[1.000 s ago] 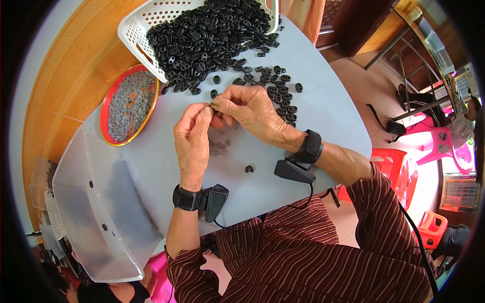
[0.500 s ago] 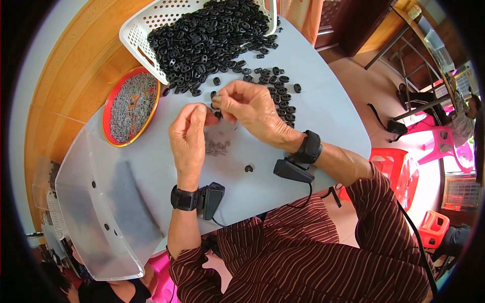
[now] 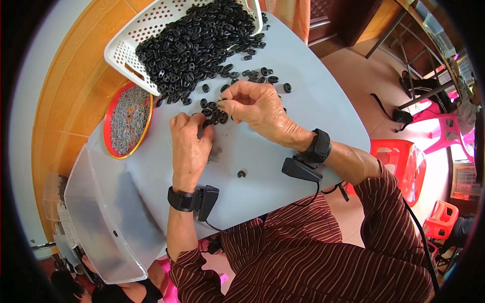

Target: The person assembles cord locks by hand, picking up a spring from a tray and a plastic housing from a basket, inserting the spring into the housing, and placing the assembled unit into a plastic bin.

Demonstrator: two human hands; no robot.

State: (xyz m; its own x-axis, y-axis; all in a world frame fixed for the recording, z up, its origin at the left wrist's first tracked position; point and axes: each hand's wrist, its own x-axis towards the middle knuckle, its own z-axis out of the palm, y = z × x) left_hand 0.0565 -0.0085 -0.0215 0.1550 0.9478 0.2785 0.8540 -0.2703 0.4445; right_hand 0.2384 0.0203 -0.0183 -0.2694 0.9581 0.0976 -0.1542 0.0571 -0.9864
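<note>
My left hand (image 3: 189, 146) reaches down to the tabletop, its thumb and forefinger closed around a small black oval piece (image 3: 207, 122) like a cord lock. Several more black two-hole pieces (image 3: 214, 113) lie against its fingertips. Just to the right, my right hand (image 3: 257, 108) is raised a little with thumb and forefinger pinched; what sits between the tips is too small to make out. Below the hands, a little heap of thin grey metal bits (image 3: 214, 155), perhaps springs, is partly hidden by my left hand. A single black piece (image 3: 241, 173) lies nearer to me.
A tipped white basket (image 3: 121, 58) spills a big pile of black pieces (image 3: 189, 55) across the far table. A red bowl (image 3: 108, 132) of grey metal bits stands left. Nearer is a translucent plastic bin (image 3: 101, 222). Red stools (image 3: 396, 164) stand on the right; another person (image 3: 121, 293) sits lower left.
My hands have moved apart. The left has dropped from beside the right one to the black pieces on the table, while the right stays pinched and has shifted slightly right. The view has shifted a little.
</note>
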